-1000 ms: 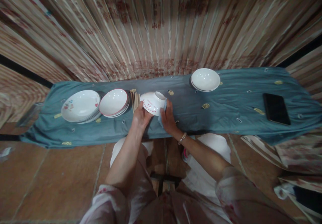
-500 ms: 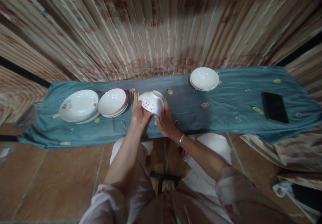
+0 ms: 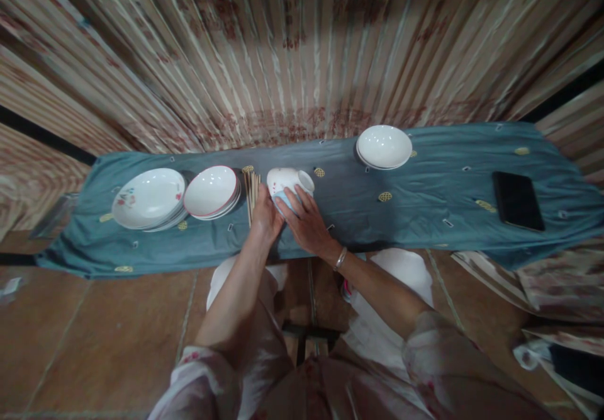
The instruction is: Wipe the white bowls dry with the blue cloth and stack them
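Observation:
A white bowl (image 3: 279, 179) with red marks is tilted on its side over the middle of the table, its foot turned to the right. My left hand (image 3: 267, 213) is closed on the bowl's left rim. Under the fingers of my right hand (image 3: 306, 220) a light blue cloth (image 3: 285, 201) is pressed against the bowl's outer wall. Part of the cloth is hidden by that hand. Just left of the bowl lie several wooden chopsticks (image 3: 251, 194).
Stacked bowls with a red rim (image 3: 211, 192) and stacked flowered plates (image 3: 148, 198) stand at left on the blue-green tablecloth (image 3: 425, 209). Farther back at right sit stacked white bowls (image 3: 384, 147). A black flat object (image 3: 518, 200) lies at far right. Behind hangs a curtain (image 3: 302, 48).
The bowl has turned, its foot swinging to the right and down. My right hand with the cloth has slid across the bowl's outside toward the left.

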`<move>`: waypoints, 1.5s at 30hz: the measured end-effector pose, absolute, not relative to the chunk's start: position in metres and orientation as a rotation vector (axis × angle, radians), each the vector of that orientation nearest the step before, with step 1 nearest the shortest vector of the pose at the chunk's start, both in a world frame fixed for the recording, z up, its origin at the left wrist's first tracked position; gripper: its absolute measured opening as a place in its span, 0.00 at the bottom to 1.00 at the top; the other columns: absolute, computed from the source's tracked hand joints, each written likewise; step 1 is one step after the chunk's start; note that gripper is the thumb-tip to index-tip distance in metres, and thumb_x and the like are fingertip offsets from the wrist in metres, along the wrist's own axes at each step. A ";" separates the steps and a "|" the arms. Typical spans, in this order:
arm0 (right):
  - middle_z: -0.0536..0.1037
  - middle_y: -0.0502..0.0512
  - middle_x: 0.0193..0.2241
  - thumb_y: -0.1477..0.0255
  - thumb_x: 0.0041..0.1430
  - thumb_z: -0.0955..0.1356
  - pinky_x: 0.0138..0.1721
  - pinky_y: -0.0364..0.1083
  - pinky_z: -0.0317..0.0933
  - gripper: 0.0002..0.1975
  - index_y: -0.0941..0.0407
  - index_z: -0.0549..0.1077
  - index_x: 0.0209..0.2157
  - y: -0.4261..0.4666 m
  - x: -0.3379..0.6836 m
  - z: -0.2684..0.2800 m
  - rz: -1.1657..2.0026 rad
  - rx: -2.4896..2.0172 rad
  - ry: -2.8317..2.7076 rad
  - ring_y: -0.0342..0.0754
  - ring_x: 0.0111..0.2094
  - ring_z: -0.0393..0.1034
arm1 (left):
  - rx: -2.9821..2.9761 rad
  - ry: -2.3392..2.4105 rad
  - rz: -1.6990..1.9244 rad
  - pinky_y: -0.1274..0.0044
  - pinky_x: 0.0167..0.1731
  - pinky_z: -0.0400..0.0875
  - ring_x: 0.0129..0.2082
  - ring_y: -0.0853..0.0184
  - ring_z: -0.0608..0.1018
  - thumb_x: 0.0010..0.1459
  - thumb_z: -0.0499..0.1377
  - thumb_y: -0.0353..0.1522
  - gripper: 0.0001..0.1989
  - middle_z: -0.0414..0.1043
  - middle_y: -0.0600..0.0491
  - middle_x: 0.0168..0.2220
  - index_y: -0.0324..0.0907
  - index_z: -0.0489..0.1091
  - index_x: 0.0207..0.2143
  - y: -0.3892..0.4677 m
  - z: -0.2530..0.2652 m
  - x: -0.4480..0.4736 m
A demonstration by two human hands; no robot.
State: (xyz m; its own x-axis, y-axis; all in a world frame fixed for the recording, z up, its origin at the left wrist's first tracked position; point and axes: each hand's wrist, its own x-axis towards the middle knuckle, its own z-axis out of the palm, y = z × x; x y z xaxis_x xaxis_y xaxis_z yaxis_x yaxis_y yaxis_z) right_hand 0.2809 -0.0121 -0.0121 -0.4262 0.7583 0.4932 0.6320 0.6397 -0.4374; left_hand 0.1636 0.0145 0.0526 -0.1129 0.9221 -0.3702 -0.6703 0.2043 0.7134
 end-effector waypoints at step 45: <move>0.70 0.62 0.65 0.67 0.72 0.56 0.71 0.58 0.50 0.24 0.55 0.68 0.63 0.035 0.315 0.025 0.319 -1.158 -1.796 0.53 0.69 0.59 | 0.630 0.942 1.396 0.68 0.47 0.76 0.46 0.53 0.83 0.46 0.73 0.45 0.19 0.82 0.46 0.32 0.38 0.77 0.29 0.008 0.029 0.182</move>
